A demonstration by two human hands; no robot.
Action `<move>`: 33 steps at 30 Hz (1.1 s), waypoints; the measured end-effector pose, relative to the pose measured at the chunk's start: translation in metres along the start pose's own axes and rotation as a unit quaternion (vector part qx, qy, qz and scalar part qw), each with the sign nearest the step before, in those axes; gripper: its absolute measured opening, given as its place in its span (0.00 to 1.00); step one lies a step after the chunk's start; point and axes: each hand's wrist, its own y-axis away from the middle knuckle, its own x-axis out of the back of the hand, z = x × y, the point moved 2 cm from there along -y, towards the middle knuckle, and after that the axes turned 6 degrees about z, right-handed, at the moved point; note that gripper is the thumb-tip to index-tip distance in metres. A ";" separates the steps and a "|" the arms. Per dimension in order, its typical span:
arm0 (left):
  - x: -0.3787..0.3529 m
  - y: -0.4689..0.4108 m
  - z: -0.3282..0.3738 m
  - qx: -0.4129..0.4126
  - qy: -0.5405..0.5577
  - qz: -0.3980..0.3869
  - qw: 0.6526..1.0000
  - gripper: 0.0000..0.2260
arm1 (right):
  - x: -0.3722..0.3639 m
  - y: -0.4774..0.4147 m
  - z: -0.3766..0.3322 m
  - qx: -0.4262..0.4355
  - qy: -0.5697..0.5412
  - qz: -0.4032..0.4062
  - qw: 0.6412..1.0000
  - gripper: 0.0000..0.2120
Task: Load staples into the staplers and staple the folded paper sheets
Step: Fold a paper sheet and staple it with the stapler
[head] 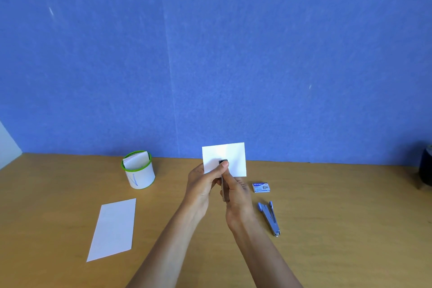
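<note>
Bright, even light; soft shadows, slight wide-angle bending.

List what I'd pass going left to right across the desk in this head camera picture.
Flat folded sheet → green-rimmed cup holding papers → left hand → stapler clamped on the raised folded paper → staple box → open blue stapler.

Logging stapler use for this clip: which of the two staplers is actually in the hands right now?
The stapler held upright between both hands, its head on the folded sheet. The other stapler lies untouched on the table, right of the right hand.
</note>
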 end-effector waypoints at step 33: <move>0.020 -0.026 -0.009 -0.015 -0.023 0.077 0.997 0.12 | 0.020 -0.016 0.003 0.040 0.002 -0.041 0.998 0.15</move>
